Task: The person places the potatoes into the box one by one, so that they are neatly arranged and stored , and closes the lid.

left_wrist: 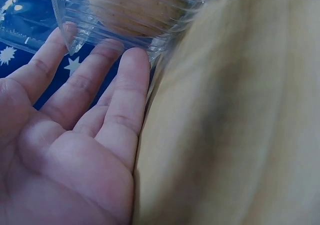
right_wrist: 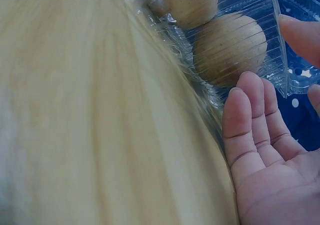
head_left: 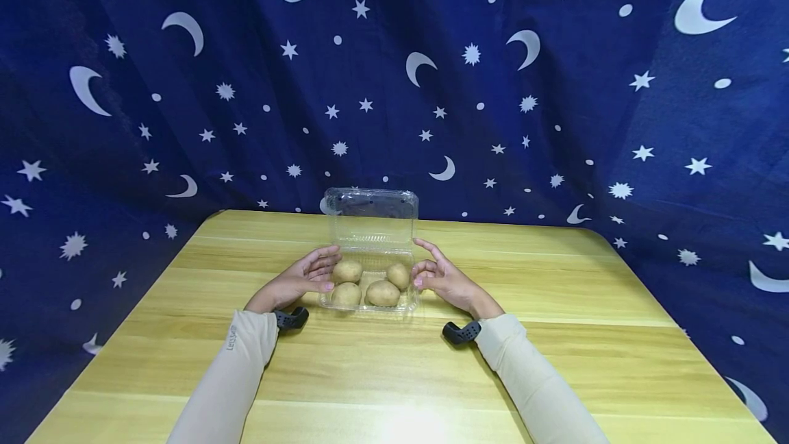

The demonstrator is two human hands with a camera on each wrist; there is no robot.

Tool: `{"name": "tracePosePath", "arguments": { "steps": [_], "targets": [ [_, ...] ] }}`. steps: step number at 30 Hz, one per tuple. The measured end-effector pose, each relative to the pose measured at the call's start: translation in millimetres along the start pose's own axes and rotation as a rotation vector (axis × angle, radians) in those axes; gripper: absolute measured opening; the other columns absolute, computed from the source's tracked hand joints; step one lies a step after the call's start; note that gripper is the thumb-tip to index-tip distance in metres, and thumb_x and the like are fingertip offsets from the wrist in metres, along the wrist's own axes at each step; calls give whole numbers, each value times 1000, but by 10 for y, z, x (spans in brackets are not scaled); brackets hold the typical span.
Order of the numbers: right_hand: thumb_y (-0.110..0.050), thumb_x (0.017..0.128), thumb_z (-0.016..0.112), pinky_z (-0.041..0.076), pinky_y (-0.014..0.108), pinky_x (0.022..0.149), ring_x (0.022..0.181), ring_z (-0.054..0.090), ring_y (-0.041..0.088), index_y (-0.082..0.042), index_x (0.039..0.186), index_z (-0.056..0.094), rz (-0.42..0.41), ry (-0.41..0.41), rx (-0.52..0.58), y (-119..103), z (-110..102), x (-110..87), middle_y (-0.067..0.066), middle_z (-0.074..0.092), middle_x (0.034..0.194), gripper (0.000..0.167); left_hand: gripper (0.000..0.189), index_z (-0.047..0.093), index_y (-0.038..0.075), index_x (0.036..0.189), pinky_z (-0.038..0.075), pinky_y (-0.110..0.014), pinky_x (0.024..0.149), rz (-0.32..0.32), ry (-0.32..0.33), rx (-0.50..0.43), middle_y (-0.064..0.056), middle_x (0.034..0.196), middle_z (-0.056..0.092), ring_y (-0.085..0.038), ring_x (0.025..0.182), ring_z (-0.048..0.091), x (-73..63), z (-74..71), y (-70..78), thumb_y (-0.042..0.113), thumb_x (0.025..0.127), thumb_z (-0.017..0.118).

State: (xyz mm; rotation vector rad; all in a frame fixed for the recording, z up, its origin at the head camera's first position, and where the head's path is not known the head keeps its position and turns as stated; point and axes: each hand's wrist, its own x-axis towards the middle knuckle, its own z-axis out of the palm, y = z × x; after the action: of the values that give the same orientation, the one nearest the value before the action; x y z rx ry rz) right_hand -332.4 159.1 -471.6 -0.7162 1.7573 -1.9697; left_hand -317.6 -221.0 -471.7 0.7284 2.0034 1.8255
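Note:
A clear plastic clamshell box [head_left: 370,307] sits on the table with its lid [head_left: 374,210] raised at the back. Several potatoes lie inside, among them one at the front right [head_left: 383,293] and one at the back left [head_left: 347,271]. My left hand [head_left: 302,278] is at the box's left side, fingers extended; in the left wrist view its fingertips [left_wrist: 134,60] are right at the ribbed wall. On the opposite side, my right hand [head_left: 448,285] has its fingers stretched along the wall, close to a potato [right_wrist: 230,49] seen through the plastic in the right wrist view.
The box stands on a light wood-grain table [head_left: 370,375], towards its far edge. Behind hangs a dark blue curtain [head_left: 382,74] with white moons and stars. Black bands [head_left: 461,333] sit on both wrists, below light sleeves.

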Motion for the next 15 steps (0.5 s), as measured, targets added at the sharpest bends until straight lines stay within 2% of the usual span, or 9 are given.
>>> {"name": "tracePosePath", "arguments": {
  "steps": [4,10,15],
  "targets": [
    [17,97,60,56,27,90,92,65,9,-11,172,13,-20,-7,12,16,-5,6,11,57,117,94,96,16,-7,168,40,-29,120,12,11,-18,-36,172,22,-54,159,20,-4,2,2,14,99,80],
    [21,95,58,57,28,90,92,67,10,-18,170,22,-74,-28,44,36,-7,9,9,60,115,91,106,5,1,167,41,-36,121,32,34,-80,-37,172,20,-57,158,20,-3,-4,-2,9,96,83],
    [23,95,56,58,27,89,93,66,10,-24,166,30,-90,-33,68,28,9,1,9,59,117,89,128,-13,13,171,48,-33,113,47,36,-132,-39,171,17,-62,156,19,5,-1,10,10,92,88]
  ]
}}
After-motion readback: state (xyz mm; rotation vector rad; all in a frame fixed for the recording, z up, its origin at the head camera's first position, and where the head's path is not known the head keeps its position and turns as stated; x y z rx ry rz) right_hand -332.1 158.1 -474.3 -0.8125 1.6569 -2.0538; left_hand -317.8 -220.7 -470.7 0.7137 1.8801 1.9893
